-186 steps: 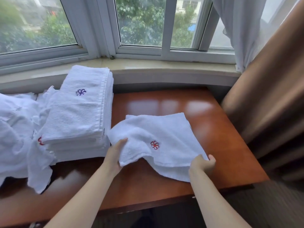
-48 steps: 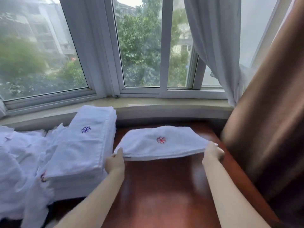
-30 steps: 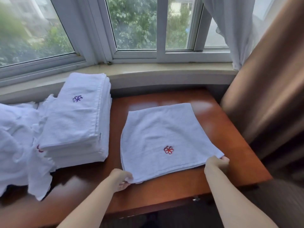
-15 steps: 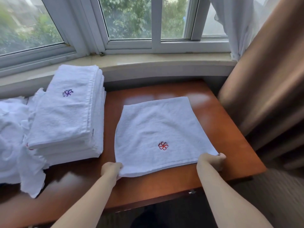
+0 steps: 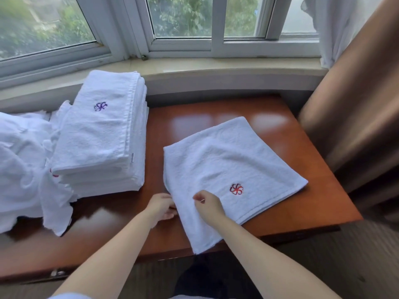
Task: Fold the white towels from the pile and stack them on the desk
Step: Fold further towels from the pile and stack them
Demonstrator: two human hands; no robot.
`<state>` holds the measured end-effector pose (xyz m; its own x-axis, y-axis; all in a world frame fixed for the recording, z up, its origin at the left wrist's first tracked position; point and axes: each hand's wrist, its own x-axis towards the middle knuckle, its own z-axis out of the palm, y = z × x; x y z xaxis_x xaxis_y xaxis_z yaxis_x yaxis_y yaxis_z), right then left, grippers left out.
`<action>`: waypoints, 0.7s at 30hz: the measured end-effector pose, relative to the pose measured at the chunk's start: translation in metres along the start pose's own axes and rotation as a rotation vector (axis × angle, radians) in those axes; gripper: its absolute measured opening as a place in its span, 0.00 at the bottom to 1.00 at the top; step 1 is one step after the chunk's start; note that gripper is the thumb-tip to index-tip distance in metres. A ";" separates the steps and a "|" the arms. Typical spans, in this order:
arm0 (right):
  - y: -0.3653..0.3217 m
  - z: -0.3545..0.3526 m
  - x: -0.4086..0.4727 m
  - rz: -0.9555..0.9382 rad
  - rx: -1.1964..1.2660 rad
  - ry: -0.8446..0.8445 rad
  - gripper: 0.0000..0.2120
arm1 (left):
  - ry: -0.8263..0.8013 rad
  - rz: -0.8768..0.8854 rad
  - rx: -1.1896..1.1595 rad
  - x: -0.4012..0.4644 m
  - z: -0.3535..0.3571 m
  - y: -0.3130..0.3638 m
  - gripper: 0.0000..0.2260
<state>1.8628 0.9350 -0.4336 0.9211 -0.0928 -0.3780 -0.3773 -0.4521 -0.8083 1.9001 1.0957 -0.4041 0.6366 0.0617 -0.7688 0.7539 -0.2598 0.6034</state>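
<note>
You see a white towel [image 5: 226,160] with a red pinwheel emblem [image 5: 236,189], a white folded stack [image 5: 101,134] at left bearing a purple emblem [image 5: 100,106], a red-brown desk [image 5: 172,130], and a brown curtain [image 5: 356,104] at right.

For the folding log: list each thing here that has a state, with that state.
White towel with red logo: folded flat, near corner overhanging the desk edge.
Stack of white towels, purple logo on top: folded.
Pile of white towels: crumpled.
Left hand: pinching the towel's left edge.
Right hand: fingers curled on the towel.

White-framed window [image 5: 181,43] with daylit greenery, stone sill [image 5: 216,67], brown curtain [image 5: 354,117], sheer curtain [image 5: 330,24].
</note>
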 end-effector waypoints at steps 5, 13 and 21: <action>-0.009 0.026 -0.010 -0.056 -0.209 -0.244 0.21 | 0.007 0.264 -0.030 0.013 -0.003 0.030 0.14; -0.013 0.025 0.006 0.131 -0.113 0.026 0.02 | 0.145 0.351 0.080 0.050 0.002 0.055 0.16; -0.006 0.012 0.015 0.302 0.161 0.231 0.12 | 0.355 0.410 0.617 0.081 -0.003 0.061 0.20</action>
<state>1.8782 0.9468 -0.4399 0.7573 -0.4047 -0.5126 -0.6271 -0.2314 -0.7438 1.9980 1.0875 -0.4292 0.9335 0.1210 -0.3375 0.2912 -0.8049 0.5170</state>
